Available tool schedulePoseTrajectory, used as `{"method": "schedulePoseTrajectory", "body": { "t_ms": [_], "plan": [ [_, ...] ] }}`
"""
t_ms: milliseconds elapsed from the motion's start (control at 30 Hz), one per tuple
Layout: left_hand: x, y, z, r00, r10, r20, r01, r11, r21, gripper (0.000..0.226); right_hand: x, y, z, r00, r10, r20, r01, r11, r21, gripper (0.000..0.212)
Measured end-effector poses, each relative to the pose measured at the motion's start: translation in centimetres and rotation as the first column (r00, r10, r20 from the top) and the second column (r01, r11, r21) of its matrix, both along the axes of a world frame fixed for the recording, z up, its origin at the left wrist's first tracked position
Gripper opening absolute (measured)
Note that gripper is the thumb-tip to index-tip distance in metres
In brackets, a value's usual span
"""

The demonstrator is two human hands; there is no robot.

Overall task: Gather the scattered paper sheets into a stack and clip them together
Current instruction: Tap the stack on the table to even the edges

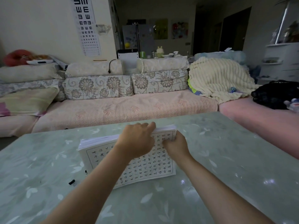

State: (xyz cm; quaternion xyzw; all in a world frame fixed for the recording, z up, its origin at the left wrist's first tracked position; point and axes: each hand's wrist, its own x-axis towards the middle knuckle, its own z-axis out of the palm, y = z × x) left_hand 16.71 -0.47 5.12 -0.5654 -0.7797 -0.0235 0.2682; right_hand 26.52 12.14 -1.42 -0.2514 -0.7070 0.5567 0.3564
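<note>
We see a green leaf-patterned table (210,159), and behind it a pink sofa (126,109) with floral cushions (97,87). A cream blanket (216,78) lies at its right end; an eye chart (85,25) hangs on the wall above.

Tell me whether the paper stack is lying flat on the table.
No, the left hand and right hand hold the paper stack tilted, far edge off the table.

A home living room: a cushioned sofa (126,107), blanket (218,80) and fridge (137,38) behind.

Two slender bare forearms, uncovered down to the picture's lower edge, bare left hand (137,139), bare right hand (175,146)
</note>
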Motion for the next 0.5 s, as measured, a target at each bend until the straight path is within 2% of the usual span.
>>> {"method": "schedulePoseTrajectory", "body": {
  "t_ms": [167,233,267,300,367,433,467,500],
  "plan": [
    [-4.5,-7.8,0.1,0.980,0.197,0.022,-0.197,0.980,-0.010,0.018,-0.3,-0.2,-0.2,1.000,-0.009,-0.008,0.009,1.000,0.006,0.022],
    [-6.1,-11.1,0.0,0.952,0.269,0.150,-0.276,0.961,0.030,0.013,-0.3,-0.3,-0.2,1.000,-0.009,-0.009,0.009,1.000,0.006,0.023],
    [-6.7,-12.5,-0.1,0.916,0.280,0.287,-0.311,0.948,0.070,0.009,-0.4,-0.3,-0.2,1.000,-0.014,-0.009,0.014,1.000,0.008,0.024],
    [-7.2,-13.5,-0.3,0.854,0.244,0.460,-0.336,0.933,0.130,0.008,-0.5,-0.3,-0.3,1.000,-0.022,-0.004,0.022,1.000,0.007,0.023],
    [-8.1,-14.4,-1.4,0.632,-0.022,0.774,-0.371,0.869,0.327,0.014,-0.7,-0.2,-0.5,0.999,-0.036,0.001,0.036,0.999,-0.004,0.022],
    [-8.0,-14.3,-2.9,0.344,-0.335,0.877,-0.438,0.769,0.466,0.026,-0.7,0.0,-0.9,0.999,-0.047,-0.002,0.047,0.998,-0.029,0.013],
    [-7.7,-14.0,-3.8,0.240,-0.419,0.876,-0.472,0.738,0.482,0.031,-0.7,0.0,-1.0,0.999,-0.041,-0.009,0.041,0.998,-0.039,0.009],
    [-7.4,-13.6,-4.6,0.176,-0.453,0.874,-0.496,0.726,0.476,0.035,-0.7,0.0,-1.2,0.999,-0.033,-0.016,0.032,0.998,-0.046,0.013]
  ]
}}
